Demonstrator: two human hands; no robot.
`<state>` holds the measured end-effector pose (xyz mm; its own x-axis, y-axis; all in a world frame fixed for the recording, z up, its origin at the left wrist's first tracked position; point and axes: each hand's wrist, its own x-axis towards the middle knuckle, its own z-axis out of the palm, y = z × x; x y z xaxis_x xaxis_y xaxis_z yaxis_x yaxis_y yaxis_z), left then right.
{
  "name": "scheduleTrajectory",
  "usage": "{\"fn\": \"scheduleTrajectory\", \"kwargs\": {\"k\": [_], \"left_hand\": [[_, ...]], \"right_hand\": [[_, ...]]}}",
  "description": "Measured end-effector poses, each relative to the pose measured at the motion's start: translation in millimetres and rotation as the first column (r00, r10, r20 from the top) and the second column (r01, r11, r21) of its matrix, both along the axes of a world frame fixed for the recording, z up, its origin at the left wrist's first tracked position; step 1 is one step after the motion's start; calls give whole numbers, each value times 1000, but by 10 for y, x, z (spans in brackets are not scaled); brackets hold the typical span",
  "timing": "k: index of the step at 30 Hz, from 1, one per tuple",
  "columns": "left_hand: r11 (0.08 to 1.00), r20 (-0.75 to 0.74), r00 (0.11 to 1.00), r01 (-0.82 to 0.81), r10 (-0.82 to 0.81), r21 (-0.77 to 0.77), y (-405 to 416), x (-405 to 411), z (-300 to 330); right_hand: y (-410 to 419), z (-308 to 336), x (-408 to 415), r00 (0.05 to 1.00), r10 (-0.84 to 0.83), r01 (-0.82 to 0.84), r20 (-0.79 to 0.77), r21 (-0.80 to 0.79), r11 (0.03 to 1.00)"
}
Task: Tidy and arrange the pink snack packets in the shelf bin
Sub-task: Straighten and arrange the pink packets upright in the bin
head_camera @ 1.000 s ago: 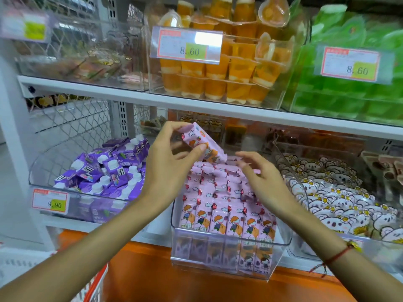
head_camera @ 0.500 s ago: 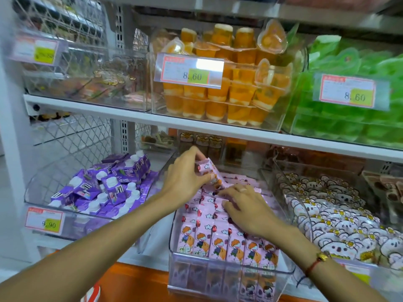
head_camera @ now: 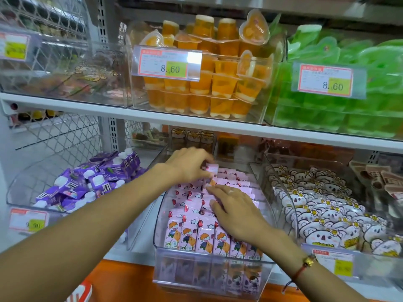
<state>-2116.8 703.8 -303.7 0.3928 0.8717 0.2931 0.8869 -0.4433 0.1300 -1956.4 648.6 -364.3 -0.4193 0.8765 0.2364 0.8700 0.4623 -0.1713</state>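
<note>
Shop shelves hold clear bins; the middle shelf bin (head_camera: 209, 269) carries upright rows of pink snack packets (head_camera: 200, 236) printed with an orange-haired cartoon child. At the back, the left hand (head_camera: 187, 164) pinches one packet (head_camera: 212, 168). The right hand (head_camera: 235, 210) lies flat, fingers straight, on the rows.

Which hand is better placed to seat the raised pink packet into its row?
Left. The left hand already pinches the raised pink packet above the back rows, while the right hand lies flat on the packets nearer the front.
</note>
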Motion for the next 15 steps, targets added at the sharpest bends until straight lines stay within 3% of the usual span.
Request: {"fn": "scheduleTrajectory", "kwargs": {"k": [3,6,8,12,15], "left_hand": [[993,-182,983,15,-37,-120,50,69,-201],[982,-256,964,23,-72,-187,84,43,-232],[981,-239,967,41,-87,-191,94,20,-173],[975,-43,993,99,-109,-201,66,-11,-58],[942,-92,981,135,-171,-306,15,12,-51]], "right_hand": [[-84,6,7,1000,4,-5,19,42,999],[-181,16,22,1000,12,-14,29,67,998],[-228,15,53,998,20,-23,56,62,998],[-291,-16,89,992,17,-21,125,28,999],[-298,-24,66,991,8,-11,137,20,1000]]}}
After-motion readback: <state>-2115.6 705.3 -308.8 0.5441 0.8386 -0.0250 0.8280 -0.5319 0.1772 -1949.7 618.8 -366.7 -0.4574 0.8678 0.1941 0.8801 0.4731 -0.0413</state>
